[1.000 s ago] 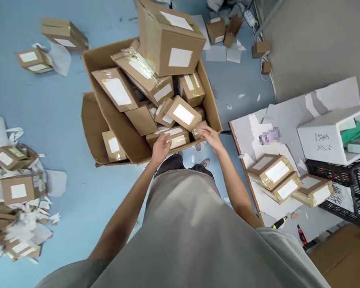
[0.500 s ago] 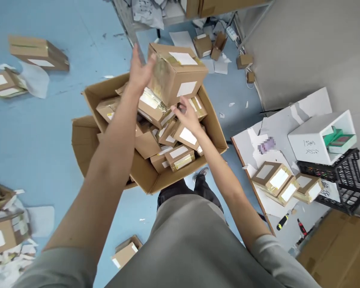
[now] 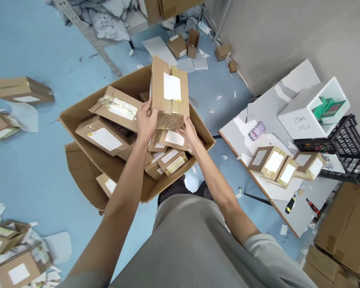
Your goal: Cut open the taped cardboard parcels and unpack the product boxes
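Note:
Between my two hands is a taped cardboard box (image 3: 157, 94) with a white label on its upper face, tilted over the far right part of a large open carton (image 3: 78, 108). My left hand (image 3: 147, 120) grips its near left corner. My right hand (image 3: 189, 132) holds the near right corner, fingers partly hidden beneath it. Inside the carton lie several smaller labelled boxes, among them a wide box (image 3: 100, 136) at the left and a small taped box (image 3: 172, 161) near the front. A second open carton (image 3: 81, 168) shows under the left side of the large one.
To the right, a table (image 3: 243, 120) bears taped boxes (image 3: 273, 160), a white bin (image 3: 301, 116), a black crate (image 3: 345, 148) and a yellow-black tool (image 3: 290, 204). Boxes and paper scraps (image 3: 52, 276) litter the floor at left. A metal-legged shelf (image 3: 90, 38) stands ahead.
The held box has turned and tilted, and my left hand has moved from its upper side down to its near corner. My right hand now grips it too. The view has shifted.

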The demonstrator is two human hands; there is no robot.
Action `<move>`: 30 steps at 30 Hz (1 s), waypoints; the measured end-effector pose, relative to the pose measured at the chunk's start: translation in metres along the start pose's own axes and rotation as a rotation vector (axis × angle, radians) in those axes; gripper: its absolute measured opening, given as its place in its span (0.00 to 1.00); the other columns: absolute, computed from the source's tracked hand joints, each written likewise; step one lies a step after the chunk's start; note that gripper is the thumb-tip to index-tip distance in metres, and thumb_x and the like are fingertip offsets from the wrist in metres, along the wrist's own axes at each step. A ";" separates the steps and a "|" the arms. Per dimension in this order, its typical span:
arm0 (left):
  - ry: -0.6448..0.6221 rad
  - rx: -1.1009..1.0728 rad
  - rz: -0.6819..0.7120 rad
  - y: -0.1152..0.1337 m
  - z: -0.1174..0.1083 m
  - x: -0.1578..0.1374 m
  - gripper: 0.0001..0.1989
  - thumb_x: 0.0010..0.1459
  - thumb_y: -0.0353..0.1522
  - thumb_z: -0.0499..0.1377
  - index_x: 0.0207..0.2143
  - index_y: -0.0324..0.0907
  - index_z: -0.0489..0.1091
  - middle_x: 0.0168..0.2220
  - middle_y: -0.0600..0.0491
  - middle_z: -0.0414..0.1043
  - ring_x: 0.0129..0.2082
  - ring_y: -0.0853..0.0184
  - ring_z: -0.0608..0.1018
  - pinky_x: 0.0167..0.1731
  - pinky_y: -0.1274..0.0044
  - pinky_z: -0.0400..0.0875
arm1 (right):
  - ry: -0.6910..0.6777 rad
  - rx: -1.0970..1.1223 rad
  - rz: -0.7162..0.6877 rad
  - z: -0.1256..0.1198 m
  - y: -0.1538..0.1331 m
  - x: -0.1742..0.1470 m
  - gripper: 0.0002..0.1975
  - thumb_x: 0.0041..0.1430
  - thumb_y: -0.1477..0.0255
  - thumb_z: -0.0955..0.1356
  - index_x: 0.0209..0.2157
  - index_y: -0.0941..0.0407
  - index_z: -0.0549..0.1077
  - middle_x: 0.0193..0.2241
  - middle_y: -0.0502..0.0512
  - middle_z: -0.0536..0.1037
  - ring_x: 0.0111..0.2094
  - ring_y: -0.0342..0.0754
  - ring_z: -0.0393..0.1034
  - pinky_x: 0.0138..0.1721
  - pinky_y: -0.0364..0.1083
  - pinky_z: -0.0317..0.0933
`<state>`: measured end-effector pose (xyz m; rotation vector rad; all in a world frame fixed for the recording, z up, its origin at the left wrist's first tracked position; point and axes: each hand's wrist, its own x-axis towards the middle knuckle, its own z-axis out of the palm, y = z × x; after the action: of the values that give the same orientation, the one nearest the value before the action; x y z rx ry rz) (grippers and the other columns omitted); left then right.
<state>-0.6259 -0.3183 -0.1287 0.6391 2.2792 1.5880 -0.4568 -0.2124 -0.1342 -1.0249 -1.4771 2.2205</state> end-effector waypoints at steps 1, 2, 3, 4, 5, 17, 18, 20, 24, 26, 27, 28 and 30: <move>-0.004 -0.005 0.042 0.016 0.003 -0.022 0.23 0.75 0.37 0.66 0.69 0.43 0.81 0.65 0.46 0.81 0.71 0.52 0.78 0.78 0.58 0.69 | 0.044 0.062 0.019 -0.010 -0.003 -0.018 0.58 0.69 0.25 0.64 0.85 0.47 0.56 0.85 0.53 0.60 0.84 0.58 0.56 0.80 0.69 0.64; -0.024 -0.014 0.073 0.033 0.006 -0.044 0.22 0.75 0.38 0.66 0.67 0.46 0.83 0.64 0.46 0.82 0.72 0.51 0.78 0.79 0.57 0.68 | 0.085 0.113 0.020 -0.022 -0.007 -0.039 0.56 0.70 0.28 0.67 0.84 0.48 0.59 0.85 0.52 0.61 0.84 0.58 0.57 0.80 0.67 0.65; -0.042 -0.020 0.092 0.049 0.011 -0.066 0.21 0.74 0.39 0.67 0.66 0.46 0.83 0.65 0.46 0.81 0.72 0.50 0.77 0.80 0.56 0.67 | 0.116 0.143 -0.003 -0.035 -0.011 -0.062 0.54 0.69 0.29 0.70 0.82 0.48 0.63 0.84 0.52 0.64 0.83 0.58 0.58 0.79 0.66 0.66; -0.055 -0.024 0.108 0.065 0.017 -0.088 0.21 0.74 0.40 0.67 0.65 0.47 0.84 0.67 0.45 0.80 0.73 0.50 0.77 0.80 0.56 0.67 | 0.136 0.153 -0.039 -0.049 -0.016 -0.087 0.54 0.67 0.30 0.72 0.80 0.48 0.66 0.82 0.52 0.68 0.82 0.59 0.60 0.80 0.64 0.66; -0.066 -0.027 0.129 0.080 0.025 -0.111 0.21 0.74 0.40 0.67 0.65 0.47 0.84 0.68 0.45 0.79 0.73 0.50 0.76 0.81 0.56 0.66 | 0.164 0.154 -0.082 -0.064 -0.021 -0.113 0.53 0.65 0.29 0.73 0.79 0.48 0.70 0.79 0.53 0.71 0.81 0.60 0.63 0.80 0.63 0.66; -0.564 -0.025 0.162 0.150 0.279 -0.331 0.31 0.74 0.46 0.62 0.74 0.46 0.78 0.72 0.42 0.77 0.76 0.46 0.76 0.79 0.58 0.69 | 0.703 0.112 -0.278 -0.329 0.000 -0.344 0.53 0.64 0.32 0.73 0.79 0.50 0.71 0.72 0.58 0.80 0.82 0.63 0.63 0.82 0.62 0.60; -0.616 -0.014 0.146 0.150 0.299 -0.345 0.31 0.74 0.46 0.63 0.74 0.47 0.78 0.73 0.42 0.77 0.76 0.46 0.75 0.78 0.58 0.70 | 0.732 0.127 -0.256 -0.348 0.008 -0.355 0.54 0.63 0.32 0.73 0.79 0.51 0.72 0.72 0.59 0.81 0.81 0.64 0.64 0.82 0.62 0.60; -0.676 0.009 0.130 0.152 0.329 -0.369 0.31 0.74 0.47 0.63 0.74 0.48 0.78 0.74 0.42 0.76 0.76 0.46 0.76 0.77 0.58 0.71 | 0.777 0.170 -0.231 -0.378 0.024 -0.373 0.55 0.62 0.31 0.74 0.78 0.52 0.73 0.70 0.60 0.82 0.80 0.65 0.66 0.82 0.63 0.60; -0.740 0.004 0.147 0.152 0.369 -0.393 0.30 0.72 0.49 0.65 0.72 0.50 0.79 0.74 0.43 0.76 0.76 0.47 0.75 0.78 0.56 0.70 | 0.860 0.243 -0.267 -0.410 0.045 -0.388 0.57 0.60 0.30 0.74 0.78 0.53 0.73 0.71 0.61 0.81 0.80 0.64 0.66 0.82 0.62 0.61; -0.774 -0.008 0.138 0.149 0.387 -0.394 0.29 0.71 0.47 0.65 0.70 0.49 0.79 0.74 0.42 0.77 0.77 0.47 0.75 0.79 0.55 0.67 | 0.864 0.253 -0.273 -0.422 0.054 -0.389 0.56 0.61 0.31 0.74 0.78 0.52 0.73 0.73 0.60 0.80 0.79 0.63 0.68 0.82 0.62 0.61; -0.792 -0.017 0.119 0.146 0.396 -0.393 0.29 0.70 0.46 0.65 0.69 0.48 0.79 0.73 0.42 0.77 0.76 0.46 0.76 0.79 0.54 0.67 | 0.857 0.242 -0.265 -0.431 0.058 -0.391 0.54 0.61 0.31 0.74 0.77 0.52 0.74 0.73 0.60 0.80 0.78 0.63 0.69 0.81 0.62 0.62; -0.814 -0.026 0.087 0.143 0.405 -0.391 0.29 0.69 0.45 0.65 0.69 0.46 0.79 0.73 0.40 0.77 0.75 0.46 0.77 0.78 0.54 0.69 | 0.855 0.210 -0.251 -0.442 0.061 -0.393 0.52 0.62 0.31 0.74 0.75 0.51 0.76 0.72 0.60 0.80 0.77 0.63 0.70 0.81 0.63 0.63; -0.865 -0.031 -0.010 0.136 0.423 -0.386 0.30 0.63 0.41 0.67 0.66 0.45 0.78 0.71 0.38 0.78 0.71 0.45 0.80 0.74 0.53 0.74 | 0.911 0.081 -0.215 -0.473 0.067 -0.403 0.45 0.64 0.34 0.74 0.69 0.51 0.81 0.72 0.61 0.80 0.77 0.64 0.70 0.81 0.65 0.61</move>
<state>-0.0675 -0.1342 -0.1553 1.0449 1.5943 1.0262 0.1654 -0.1515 -0.1383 -1.4768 -0.9939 1.3266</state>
